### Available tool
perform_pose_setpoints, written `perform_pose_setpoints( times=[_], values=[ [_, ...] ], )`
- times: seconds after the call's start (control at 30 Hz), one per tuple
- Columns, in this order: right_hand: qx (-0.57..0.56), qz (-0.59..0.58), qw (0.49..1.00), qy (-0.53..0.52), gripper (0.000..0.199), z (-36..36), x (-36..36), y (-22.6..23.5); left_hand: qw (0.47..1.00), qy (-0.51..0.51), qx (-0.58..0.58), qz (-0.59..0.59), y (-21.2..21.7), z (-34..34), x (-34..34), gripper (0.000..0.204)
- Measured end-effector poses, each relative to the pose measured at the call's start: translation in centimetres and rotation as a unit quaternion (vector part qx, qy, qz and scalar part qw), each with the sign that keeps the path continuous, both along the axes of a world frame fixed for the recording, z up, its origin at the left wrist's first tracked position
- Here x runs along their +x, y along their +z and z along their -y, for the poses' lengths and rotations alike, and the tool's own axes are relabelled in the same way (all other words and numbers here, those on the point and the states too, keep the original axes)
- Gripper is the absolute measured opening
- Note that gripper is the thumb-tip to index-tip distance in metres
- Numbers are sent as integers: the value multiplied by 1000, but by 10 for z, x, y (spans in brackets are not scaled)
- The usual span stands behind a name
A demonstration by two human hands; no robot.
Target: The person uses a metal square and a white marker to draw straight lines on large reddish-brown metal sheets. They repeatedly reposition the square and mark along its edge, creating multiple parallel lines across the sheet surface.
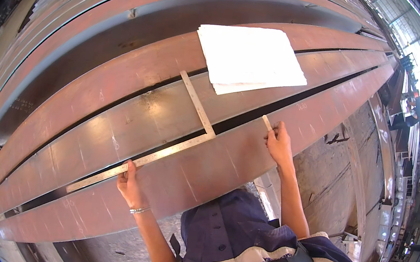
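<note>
Item, marking-out: I log left hand (129,183) pinching the steel square (166,149) flat on the near rusty plate (226,169), right hand (278,144) closed on a pale marker stick (267,123) (chalk, I judge), next needing a steady line along the blade.

Bright daylight floods in from the upper right, blown out to white there. The steel plates (168,126) show soft glare. Fisheye bending and dark corners frame the sharp centre.
</note>
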State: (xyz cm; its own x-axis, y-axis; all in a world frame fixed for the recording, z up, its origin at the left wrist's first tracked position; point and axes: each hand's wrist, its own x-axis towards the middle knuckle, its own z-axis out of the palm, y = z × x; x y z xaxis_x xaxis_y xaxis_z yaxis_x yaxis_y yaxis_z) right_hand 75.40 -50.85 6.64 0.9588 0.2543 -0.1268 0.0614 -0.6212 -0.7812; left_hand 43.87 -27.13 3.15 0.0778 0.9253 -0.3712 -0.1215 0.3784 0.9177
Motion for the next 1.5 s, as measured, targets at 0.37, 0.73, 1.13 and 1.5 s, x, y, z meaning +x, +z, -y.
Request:
perform_pose_setpoints(
  times=[0.37, 0.73, 1.13, 1.5],
  values=[
    [-1, 2, 998, 59, 36, 30, 10, 3, 992, -112, -35, 35, 22, 92, 41, 30],
    [4, -42, 993, 110, 34, 141, 28, -7, 997, -51, -55, 5, -5, 216, 59, 28],
    [38, -82, 977, 192, 33, 202, 22, -27, 991, 13, -76, -106, -67, 252, 56, 36],
    [56, -96, 977, 180, 29, 220, 34, -49, 998, 41, -25, 31, -76, 247, 61, 44]
  ],
)
